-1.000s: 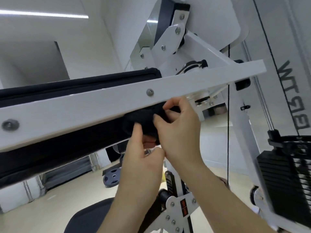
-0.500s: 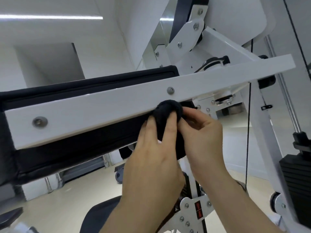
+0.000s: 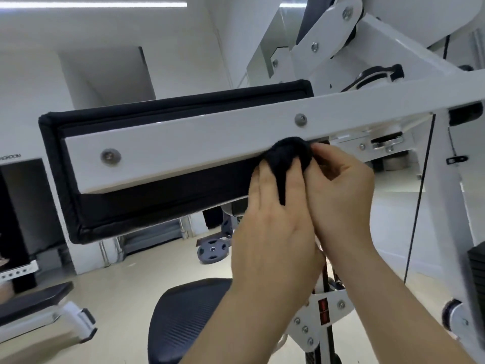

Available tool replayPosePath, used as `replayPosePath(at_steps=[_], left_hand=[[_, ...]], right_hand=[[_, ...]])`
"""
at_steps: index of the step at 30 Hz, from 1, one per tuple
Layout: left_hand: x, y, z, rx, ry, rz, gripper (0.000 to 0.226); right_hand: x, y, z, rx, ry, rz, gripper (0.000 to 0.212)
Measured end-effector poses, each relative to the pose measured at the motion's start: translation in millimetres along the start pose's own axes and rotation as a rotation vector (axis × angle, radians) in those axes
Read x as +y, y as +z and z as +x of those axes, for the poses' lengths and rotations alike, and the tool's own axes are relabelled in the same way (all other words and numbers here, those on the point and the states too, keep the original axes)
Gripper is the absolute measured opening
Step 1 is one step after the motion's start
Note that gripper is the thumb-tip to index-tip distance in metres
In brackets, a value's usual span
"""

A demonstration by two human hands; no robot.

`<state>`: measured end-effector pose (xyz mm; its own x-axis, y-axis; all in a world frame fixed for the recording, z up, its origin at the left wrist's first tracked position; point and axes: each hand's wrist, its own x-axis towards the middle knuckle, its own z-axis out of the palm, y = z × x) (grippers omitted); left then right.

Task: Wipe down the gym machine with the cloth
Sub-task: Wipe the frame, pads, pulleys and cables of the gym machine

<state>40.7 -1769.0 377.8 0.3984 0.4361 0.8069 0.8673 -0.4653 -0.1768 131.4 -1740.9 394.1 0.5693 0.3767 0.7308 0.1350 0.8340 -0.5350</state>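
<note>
Black cloth (image 3: 288,156), bunched into a rounded wad, sits against the lower edge of the machine's white bar (image 3: 210,143), just below the right-hand bolt (image 3: 300,119). Left hand (image 3: 273,232) reaches up from below with fingers straight, laid over the cloth and pressing it to the bar; a dark strip of cloth shows between 2 of its fingers. Right hand (image 3: 341,195) sits directly beside it, the 2 hands touching; its fingers are curled, with the tips pinching the cloth's right edge.

Bar runs across the view, rising slightly to the right, with 2 bolts on its face; the second bolt (image 3: 111,156) is near its left end. Black pad (image 3: 157,195) is behind the bar and frames it above, below and round the left end.

Below the hands: dark textured seat (image 3: 189,316) and a white bracket with a red label (image 3: 323,311). Thin black cable (image 3: 417,206) hangs to the right; dark weight stack (image 3: 476,271) at the right edge. On the floor beyond, a grey weight plate (image 3: 212,249). Padded bench (image 3: 34,300) at lower left.
</note>
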Motion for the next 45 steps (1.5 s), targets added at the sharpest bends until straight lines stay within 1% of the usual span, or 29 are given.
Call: replayPosePath(at_steps=[2,4,6,7,9,12,13,15,17,19,22,24,27,29,32,34,35,37,39,40,42,44,45], left_hand=[[-21,-14,-20,0.036,-0.021,0.027,0.084],[-41,-26,-38,0.106,-0.077,0.041,0.084],[-53,-28,-47,0.228,-0.11,0.029,0.081],[-52,-25,-46,0.26,-0.124,0.038,0.078],[-38,-19,-37,0.248,-0.118,0.033,0.071],[-8,-3,-12,0.109,-0.074,0.02,0.072],[0,0,-5,0.073,-0.069,0.033,0.075],[5,3,3,0.05,-0.048,0.026,0.076],[-3,-2,0,0.068,-0.023,0.009,0.074],[-16,-12,-12,0.096,-0.025,-0.013,0.072],[-39,-21,-36,0.159,-0.099,-0.001,0.076],[-52,-26,-47,0.191,-0.154,-0.011,0.076],[-54,-27,-53,0.216,-0.195,-0.014,0.074],[-42,-21,-45,0.225,-0.175,-0.02,0.073],[-24,-11,-27,0.193,-0.086,-0.029,0.066],[-25,-12,-24,0.165,-0.073,-0.016,0.069],[-31,-16,-29,0.155,-0.078,-0.007,0.071],[-50,-30,-47,0.136,-0.126,0.039,0.072],[-76,-43,-66,0.159,-0.192,0.115,0.063],[-88,-48,-74,0.142,-0.221,0.174,0.059],[-99,-56,-81,0.099,-0.302,0.291,0.058],[-92,-56,-78,0.103,-0.35,0.242,0.059],[-86,-53,-73,0.124,-0.339,0.206,0.057]], right_hand=[[-9,14,-27,-0.175,-0.048,0.043,0.023],[-16,30,-47,-0.339,-0.065,0.082,0.024],[-18,43,-54,-0.427,-0.03,0.12,0.025],[-17,44,-53,-0.421,0.005,0.15,0.025],[-14,35,-41,-0.297,0.054,0.2,0.02],[-4,11,-11,-0.068,0.127,0.24,0.011],[-2,5,-3,-0.024,0.149,0.237,0.008],[0,0,3,0.007,0.169,0.237,0.009],[-3,4,-6,-0.021,0.14,0.234,0.014],[-8,11,-23,-0.092,0.088,0.231,0.018],[-17,33,-46,-0.219,0.02,0.186,0.021],[-24,48,-57,-0.247,-0.029,0.145,0.021],[-28,54,-63,-0.231,-0.097,0.115,0.019],[-24,43,-54,-0.218,-0.116,0.088,0.017],[-13,24,-33,-0.099,-0.046,0.103,0.015],[-13,24,-33,-0.039,-0.012,0.137,0.014],[-17,30,-38,-0.039,-0.036,0.124,0.015],[-29,52,-58,-0.107,-0.134,0.081,0.014],[-41,80,-81,-0.194,-0.243,0.044,0.009],[-46,91,-91,-0.211,-0.302,0.016,0.008],[-51,102,-100,-0.227,-0.397,-0.025,0.006],[-46,99,-95,-0.242,-0.457,-0.019,0.006],[-42,94,-90,-0.243,-0.489,-0.026,0.006]])
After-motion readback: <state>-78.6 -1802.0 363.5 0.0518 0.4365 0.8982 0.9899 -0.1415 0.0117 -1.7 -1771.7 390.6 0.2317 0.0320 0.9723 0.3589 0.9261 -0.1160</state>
